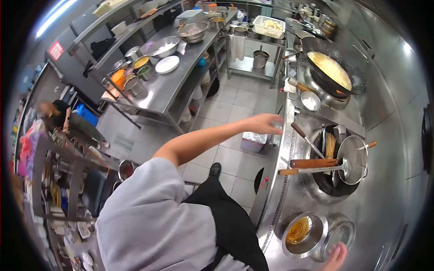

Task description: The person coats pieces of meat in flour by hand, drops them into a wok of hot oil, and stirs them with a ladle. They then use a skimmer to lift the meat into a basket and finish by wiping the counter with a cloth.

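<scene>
My left hand [266,123] reaches over the counter's front edge, fingers stretched and apart, with nothing in it. The closest item to it is a ladle with a wooden handle [298,130], lying across a wok burner. More wooden-handled tools [314,163], a bamboo brush [331,147] and a round strainer [352,159] rest there too. My right hand [334,257] shows partly at the bottom edge, fingers extended, beside a metal bowl [351,232]. Left of that bowl stands a metal basin [323,222] with amber liquid in it.
A big wok [357,81] of yellowish frothy food sits on the far burner, near a small white-filled bowl [310,101]. A steel prep table [153,97] carries bowls and plates. A lidded box [253,141] stands on the floor. Another person [61,117] is at far left.
</scene>
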`<state>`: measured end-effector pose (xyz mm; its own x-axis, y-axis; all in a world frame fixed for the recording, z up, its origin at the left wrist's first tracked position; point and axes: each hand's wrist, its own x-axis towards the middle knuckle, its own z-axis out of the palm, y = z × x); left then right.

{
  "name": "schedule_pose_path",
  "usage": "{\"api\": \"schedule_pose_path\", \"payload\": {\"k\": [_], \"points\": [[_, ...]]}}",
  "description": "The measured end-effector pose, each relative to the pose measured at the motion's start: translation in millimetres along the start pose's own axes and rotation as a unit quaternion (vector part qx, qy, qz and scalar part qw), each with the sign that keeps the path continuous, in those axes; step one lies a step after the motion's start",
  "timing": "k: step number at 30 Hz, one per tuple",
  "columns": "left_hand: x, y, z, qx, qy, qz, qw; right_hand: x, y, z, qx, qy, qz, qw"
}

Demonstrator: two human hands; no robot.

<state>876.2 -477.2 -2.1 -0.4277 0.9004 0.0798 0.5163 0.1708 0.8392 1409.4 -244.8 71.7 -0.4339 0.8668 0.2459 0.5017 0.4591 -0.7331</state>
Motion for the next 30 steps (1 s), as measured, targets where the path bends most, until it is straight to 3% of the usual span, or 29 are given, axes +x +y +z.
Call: {"api": "schedule_pose_path", "payload": {"k": [1,2,4,5,6,8,9,10,11,13,14,16,18,20,22,24,25,27,28,30], "points": [[-10,-30,-14,0.043,0.045,0.036,0.997,16,-13,35,0.087,-0.035,0.041,0.995],[-21,-43,-34,0.006,0.043,-0.02,0.999,33,-24,75,0.173,-0.064,0.08,0.98],[-43,-72,-76,-0.056,0.05,-0.1,0.992,62,-93,148,0.126,-0.09,-0.019,0.988],[-55,-93,-90,-0.087,0.06,-0.129,0.986,76,-130,182,0.151,-0.126,-0.033,0.98],[-66,-127,-100,-0.07,0.097,-0.13,0.984,94,-149,217,0.187,-0.166,0.009,0.968],[-86,-161,-121,-0.076,0.136,-0.166,0.974,124,-176,298,0.362,-0.258,0.077,0.892],[-96,-165,-135,-0.095,0.139,-0.201,0.965,141,-183,337,0.278,-0.337,0.042,0.898],[-105,-187,-144,-0.155,0.14,-0.224,0.952,153,-168,387,0.133,-0.334,-0.173,0.917],[-114,-212,-151,-0.212,0.142,-0.249,0.934,157,-171,425,0.011,-0.282,-0.245,0.927],[-128,-243,-167,-0.235,0.165,-0.263,0.921,156,-183,490,-0.012,-0.283,-0.239,0.929],[-132,-252,-175,-0.237,0.162,-0.261,0.922,158,-188,519,0.091,-0.334,-0.165,0.924],[-135,-266,-194,-0.238,0.225,-0.279,0.903,153,-185,569,0.026,-0.344,-0.114,0.932],[-130,-278,-216,-0.232,0.236,-0.288,0.899,148,-147,618,-0.052,-0.334,-0.209,0.918],[-120,-292,-236,-0.225,0.235,-0.294,0.899,140,-129,650,-0.097,-0.418,-0.111,0.897],[-105,-306,-258,-0.229,0.252,-0.296,0.892,128,-84,684,-0.12,-0.437,-0.077,0.888],[-84,-314,-285,-0.205,0.243,-0.306,0.898,124,-66,700,-0.174,-0.5,0.04,0.847],[-74,-326,-298,-0.213,0.25,-0.311,0.892,120,-47,714,-0.169,-0.494,0.048,0.851],[-51,-350,-326,-0.223,0.262,-0.329,0.879,121,1,758,-0.312,-0.519,0.069,0.793],[-40,-361,-340,-0.216,0.265,-0.325,0.882,122,21,785,-0.304,-0.516,0.087,0.796],[-23,-396,-364,-0.194,0.281,-0.336,0.878,129,46,824,-0.257,-0.556,-0.083,0.787]]}}
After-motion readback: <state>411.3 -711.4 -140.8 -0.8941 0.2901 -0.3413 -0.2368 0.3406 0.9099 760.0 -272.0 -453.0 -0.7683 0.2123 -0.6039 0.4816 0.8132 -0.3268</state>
